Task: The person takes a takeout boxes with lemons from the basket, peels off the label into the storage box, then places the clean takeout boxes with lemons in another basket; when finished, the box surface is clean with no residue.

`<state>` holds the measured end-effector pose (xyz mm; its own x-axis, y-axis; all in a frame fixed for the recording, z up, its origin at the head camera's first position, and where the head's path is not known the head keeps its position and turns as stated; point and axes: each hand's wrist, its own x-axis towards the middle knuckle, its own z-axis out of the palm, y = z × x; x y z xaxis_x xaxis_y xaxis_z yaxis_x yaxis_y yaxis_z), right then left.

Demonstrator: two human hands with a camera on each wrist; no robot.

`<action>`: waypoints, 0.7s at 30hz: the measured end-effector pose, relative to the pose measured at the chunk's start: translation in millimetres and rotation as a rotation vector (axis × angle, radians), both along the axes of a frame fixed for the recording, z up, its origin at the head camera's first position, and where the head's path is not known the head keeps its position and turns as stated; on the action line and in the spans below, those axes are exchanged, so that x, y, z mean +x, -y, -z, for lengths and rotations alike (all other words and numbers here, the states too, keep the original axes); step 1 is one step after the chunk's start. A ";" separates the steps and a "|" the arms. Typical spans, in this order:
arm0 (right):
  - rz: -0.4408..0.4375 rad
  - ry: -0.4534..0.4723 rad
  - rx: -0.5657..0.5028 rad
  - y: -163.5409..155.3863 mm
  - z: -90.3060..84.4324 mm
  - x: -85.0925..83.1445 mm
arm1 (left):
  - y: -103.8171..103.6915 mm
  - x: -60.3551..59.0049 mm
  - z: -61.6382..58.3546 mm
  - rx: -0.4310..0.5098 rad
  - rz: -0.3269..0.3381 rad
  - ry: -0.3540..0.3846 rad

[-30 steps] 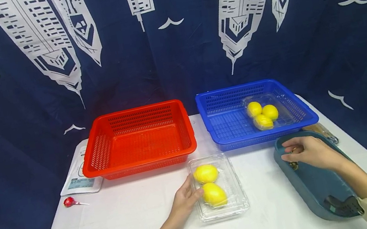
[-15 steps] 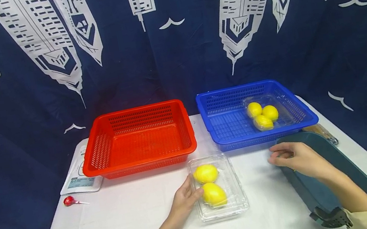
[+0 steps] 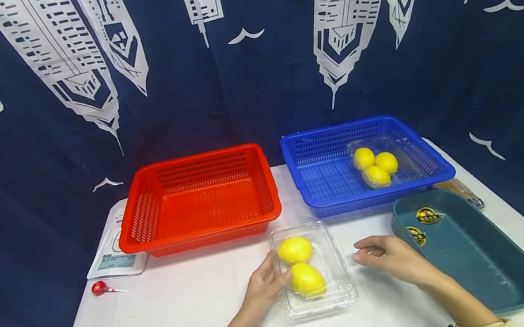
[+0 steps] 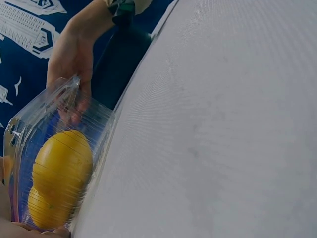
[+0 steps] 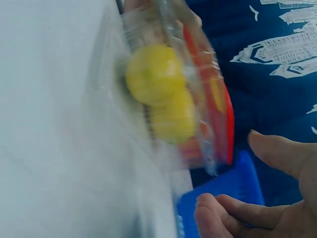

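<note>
On the white table lies a clear plastic fruit box [image 3: 330, 268] with two lemons [image 3: 306, 279] inside, along its left side. My left hand [image 3: 261, 289] grips the box's left edge, thumb over the top and fingers at the side. Just right of the box hovers my right hand [image 3: 389, 259], thumb and fingers apart with nothing between them. In the right wrist view its thumb [image 5: 277, 151] and fingertips stand apart, with the box blurred beyond them. The left wrist view shows the lemons [image 4: 62, 163] through the ribbed plastic.
At the back stand a red basket [image 3: 201, 238] and a blue basket [image 3: 332, 201]; the blue one holds another clear box with three lemons [image 3: 377, 175]. A teal tray [image 3: 489, 258] sits at right. A lollipop [image 3: 100, 287] and a white packet [image 3: 116, 262] lie at left.
My right hand has come out from over the teal tray and moved left, up beside the fruit box. My left hand has stayed on the box.
</note>
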<state>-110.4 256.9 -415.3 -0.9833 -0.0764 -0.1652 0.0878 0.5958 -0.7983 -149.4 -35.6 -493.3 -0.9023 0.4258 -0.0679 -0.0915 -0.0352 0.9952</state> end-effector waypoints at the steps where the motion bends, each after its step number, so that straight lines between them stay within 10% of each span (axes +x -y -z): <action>1: 0.011 0.006 -0.015 2.8 2.9 -1.0 | 0.2 0.2 -0.1 0.001 0.001 0.003; 21: 0.038 0.180 -0.277 30.3 34.5 -10.8 | 1.2 -0.5 -2.8 0.234 0.069 0.161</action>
<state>-121.2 226.5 -449.8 -0.9432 -0.1069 -0.3147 0.2601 0.3519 -0.8992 -149.9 -36.8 -490.6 -0.8561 0.5068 -0.1010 -0.2581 -0.2500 0.9332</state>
